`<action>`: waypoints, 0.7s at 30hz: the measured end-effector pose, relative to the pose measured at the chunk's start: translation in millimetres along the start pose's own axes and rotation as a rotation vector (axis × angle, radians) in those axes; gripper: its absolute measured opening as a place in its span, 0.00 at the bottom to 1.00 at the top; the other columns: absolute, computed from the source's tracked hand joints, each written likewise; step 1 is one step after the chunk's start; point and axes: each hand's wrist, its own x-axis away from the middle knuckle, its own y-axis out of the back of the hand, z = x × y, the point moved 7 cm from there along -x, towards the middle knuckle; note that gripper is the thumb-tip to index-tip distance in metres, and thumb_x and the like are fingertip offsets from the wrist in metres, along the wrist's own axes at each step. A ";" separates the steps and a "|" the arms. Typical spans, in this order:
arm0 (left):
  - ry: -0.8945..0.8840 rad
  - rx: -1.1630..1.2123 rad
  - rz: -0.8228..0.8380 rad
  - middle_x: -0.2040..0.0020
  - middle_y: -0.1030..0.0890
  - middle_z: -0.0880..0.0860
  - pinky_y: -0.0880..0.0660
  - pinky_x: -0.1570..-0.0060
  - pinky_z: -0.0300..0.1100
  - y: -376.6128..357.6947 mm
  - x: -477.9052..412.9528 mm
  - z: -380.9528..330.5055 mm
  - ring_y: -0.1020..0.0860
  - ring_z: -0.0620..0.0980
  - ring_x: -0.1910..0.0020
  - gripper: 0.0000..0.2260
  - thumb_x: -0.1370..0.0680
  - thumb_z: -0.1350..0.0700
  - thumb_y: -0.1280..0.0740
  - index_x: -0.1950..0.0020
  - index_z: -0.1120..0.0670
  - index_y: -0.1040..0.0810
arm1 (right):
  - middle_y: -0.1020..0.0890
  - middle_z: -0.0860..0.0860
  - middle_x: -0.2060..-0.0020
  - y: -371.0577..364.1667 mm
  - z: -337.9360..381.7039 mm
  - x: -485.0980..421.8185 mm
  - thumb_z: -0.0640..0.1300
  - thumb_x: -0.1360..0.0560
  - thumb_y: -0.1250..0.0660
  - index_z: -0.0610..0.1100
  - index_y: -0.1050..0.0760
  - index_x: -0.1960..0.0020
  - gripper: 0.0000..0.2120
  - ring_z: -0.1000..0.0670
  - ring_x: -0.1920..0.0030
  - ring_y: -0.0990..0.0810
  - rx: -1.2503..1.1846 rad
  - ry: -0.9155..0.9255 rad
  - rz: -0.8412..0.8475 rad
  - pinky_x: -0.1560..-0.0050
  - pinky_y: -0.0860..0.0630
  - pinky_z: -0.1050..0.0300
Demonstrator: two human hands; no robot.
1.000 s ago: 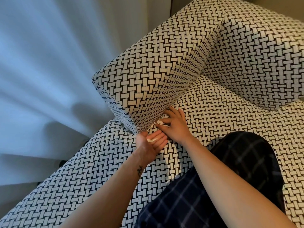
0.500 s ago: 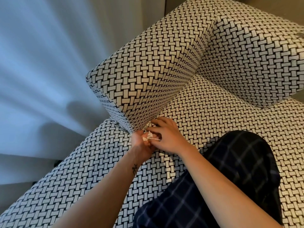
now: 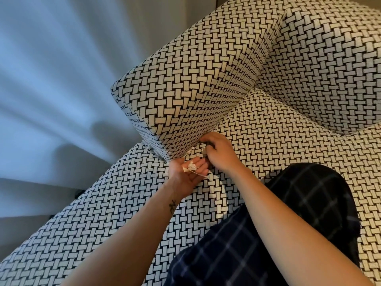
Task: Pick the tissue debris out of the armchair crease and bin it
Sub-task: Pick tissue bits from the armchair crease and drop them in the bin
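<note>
Your left hand lies palm up on the armchair seat, fingers relaxed, with tissue debris resting on its palm. Your right hand is just beside it, fingers curled into the crease. Whether they pinch anything cannot be told.

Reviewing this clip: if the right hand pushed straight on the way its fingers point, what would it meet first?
The right hand points left into the crease, fingertips tucked at its edge. It would most likely meet the armrest side wall almost at once, though the depth inside the crease is unclear.
</note>
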 end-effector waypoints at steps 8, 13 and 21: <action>-0.003 -0.011 0.024 0.56 0.14 0.62 0.18 0.53 0.50 1.5 -6.0 0.7 0.13 0.57 0.60 0.20 0.15 0.51 0.45 0.46 0.63 0.19 | 0.30 0.52 0.26 -7.4 6.1 -24.9 0.61 0.25 0.42 0.52 0.26 0.29 0.27 0.47 0.22 0.45 0.528 0.030 0.302 0.24 0.55 0.46; -0.011 -0.004 0.024 0.58 0.15 0.62 0.16 0.62 0.47 1.6 -6.9 1.2 0.14 0.56 0.63 0.18 0.17 0.52 0.44 0.47 0.64 0.20 | 0.44 0.49 0.19 -30.8 11.0 -30.7 0.72 0.25 0.44 0.51 0.33 0.23 0.38 0.40 0.20 0.61 0.732 -0.109 0.488 0.24 0.67 0.34; -0.033 -0.014 -0.010 0.59 0.15 0.62 0.17 0.66 0.46 -1.3 -11.5 0.3 0.14 0.56 0.64 0.20 0.17 0.51 0.45 0.47 0.64 0.19 | 0.47 0.48 0.19 -36.8 1.7 -36.6 0.76 0.30 0.42 0.58 0.31 0.25 0.38 0.39 0.20 0.63 0.715 -0.156 0.481 0.26 0.72 0.35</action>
